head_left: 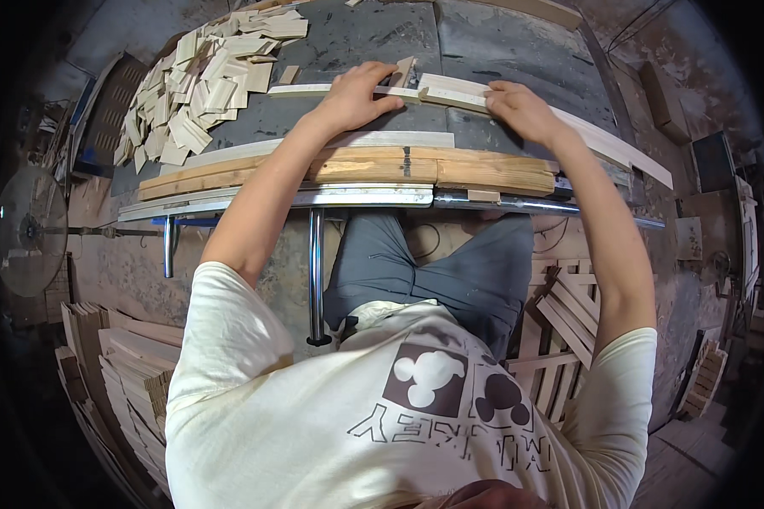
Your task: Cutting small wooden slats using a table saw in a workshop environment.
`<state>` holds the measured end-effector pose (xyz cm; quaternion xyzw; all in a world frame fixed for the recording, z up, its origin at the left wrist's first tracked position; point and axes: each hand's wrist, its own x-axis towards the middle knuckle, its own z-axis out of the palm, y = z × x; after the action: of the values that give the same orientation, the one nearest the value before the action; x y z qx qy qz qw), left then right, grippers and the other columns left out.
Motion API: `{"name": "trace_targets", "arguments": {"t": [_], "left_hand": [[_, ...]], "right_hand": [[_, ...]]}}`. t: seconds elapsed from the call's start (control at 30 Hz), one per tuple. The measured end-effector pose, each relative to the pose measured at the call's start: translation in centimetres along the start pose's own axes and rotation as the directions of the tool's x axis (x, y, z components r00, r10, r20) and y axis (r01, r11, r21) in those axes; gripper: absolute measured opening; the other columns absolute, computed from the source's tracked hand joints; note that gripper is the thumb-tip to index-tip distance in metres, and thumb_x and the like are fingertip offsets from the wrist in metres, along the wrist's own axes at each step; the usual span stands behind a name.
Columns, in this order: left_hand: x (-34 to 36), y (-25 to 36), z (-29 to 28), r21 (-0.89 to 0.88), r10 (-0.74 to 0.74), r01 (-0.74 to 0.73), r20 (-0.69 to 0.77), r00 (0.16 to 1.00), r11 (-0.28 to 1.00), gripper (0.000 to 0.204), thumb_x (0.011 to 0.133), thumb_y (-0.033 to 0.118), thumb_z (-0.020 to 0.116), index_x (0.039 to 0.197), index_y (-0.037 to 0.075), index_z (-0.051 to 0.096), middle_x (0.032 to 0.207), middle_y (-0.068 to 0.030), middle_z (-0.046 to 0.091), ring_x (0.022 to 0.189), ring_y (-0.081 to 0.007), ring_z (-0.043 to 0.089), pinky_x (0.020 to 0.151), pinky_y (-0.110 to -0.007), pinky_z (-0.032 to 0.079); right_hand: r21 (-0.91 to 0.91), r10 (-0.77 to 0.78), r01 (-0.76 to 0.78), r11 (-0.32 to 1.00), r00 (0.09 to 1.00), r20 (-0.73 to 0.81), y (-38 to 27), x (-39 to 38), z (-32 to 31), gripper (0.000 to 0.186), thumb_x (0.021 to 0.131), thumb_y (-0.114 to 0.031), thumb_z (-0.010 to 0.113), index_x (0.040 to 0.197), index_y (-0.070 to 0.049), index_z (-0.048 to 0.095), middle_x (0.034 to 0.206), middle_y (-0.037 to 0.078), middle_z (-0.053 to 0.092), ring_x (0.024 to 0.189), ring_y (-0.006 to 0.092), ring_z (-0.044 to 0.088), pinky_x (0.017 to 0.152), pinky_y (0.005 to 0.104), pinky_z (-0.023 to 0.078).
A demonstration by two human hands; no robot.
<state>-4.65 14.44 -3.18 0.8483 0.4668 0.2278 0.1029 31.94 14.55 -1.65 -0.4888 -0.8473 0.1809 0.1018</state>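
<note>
My left hand (356, 99) curls over a narrow pale strip (293, 90) on the dark tabletop (356, 38), thumb and forefinger beside a small upright wooden piece (403, 72) near a slot in the top. My right hand (518, 110) grips a long pale board (611, 148), which extends past the table's right edge; its near end lies by that slot. Closer to me lie another pale plank (416, 138) and a thick yellowish beam (356, 167). My fingertips are partly hidden.
A heap of short wooden slats (204, 85) covers the table's left. A metal rail (272, 201) runs along the front edge, above a chrome post (316, 271). Stacked boards (127, 373) stand lower left, wooden frames (560, 322) lower right, and a round fan-like object (30, 229) at far left.
</note>
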Motion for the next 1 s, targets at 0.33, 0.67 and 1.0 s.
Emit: {"name": "trace_targets", "arguments": {"t": [0.33, 0.67, 1.0], "left_hand": [[0.9, 2.1, 1.2, 0.215, 0.119, -0.125, 0.042, 0.992, 0.968, 0.037, 0.098, 0.033, 0.067, 0.131, 0.016, 0.068, 0.137, 0.0012, 0.063, 0.115, -0.0278, 0.059, 0.1, -0.043, 0.049], [1.1, 1.8, 1.3, 0.254, 0.201, -0.192, -0.007, 0.98, 0.948, 0.034, 0.098, 0.025, 0.067, 0.129, 0.013, 0.069, 0.131, 0.0004, 0.065, 0.101, -0.0284, 0.06, 0.091, -0.04, 0.052], [1.4, 3.0, 2.0, 0.285, 0.07, -0.084, 0.06, 0.996, 0.955, 0.035, 0.1, 0.027, 0.062, 0.134, 0.021, 0.067, 0.139, 0.0044, 0.063, 0.114, -0.0286, 0.058, 0.097, -0.045, 0.049]], "right_hand": [[-0.145, -0.026, 0.002, 0.989, 0.986, -0.163, -3.7, 0.6, 2.4, 0.048, 0.101, -0.038, 0.057, 0.131, -0.001, 0.068, 0.148, 0.019, 0.057, 0.137, 0.0375, 0.05, 0.116, 0.0454, 0.039], [-0.26, 0.011, -0.07, 0.963, 0.975, -0.224, 1.0, -3.6, 1.6, 0.053, 0.094, -0.026, 0.069, 0.14, -0.002, 0.06, 0.152, 0.019, 0.053, 0.142, 0.0358, 0.047, 0.118, 0.0437, 0.038], [-0.264, 0.058, -0.121, 0.957, 0.971, -0.234, 1.6, -3.5, 2.2, 0.052, 0.098, -0.028, 0.065, 0.142, -0.003, 0.059, 0.154, 0.018, 0.051, 0.144, 0.034, 0.044, 0.12, 0.043, 0.037]]}}
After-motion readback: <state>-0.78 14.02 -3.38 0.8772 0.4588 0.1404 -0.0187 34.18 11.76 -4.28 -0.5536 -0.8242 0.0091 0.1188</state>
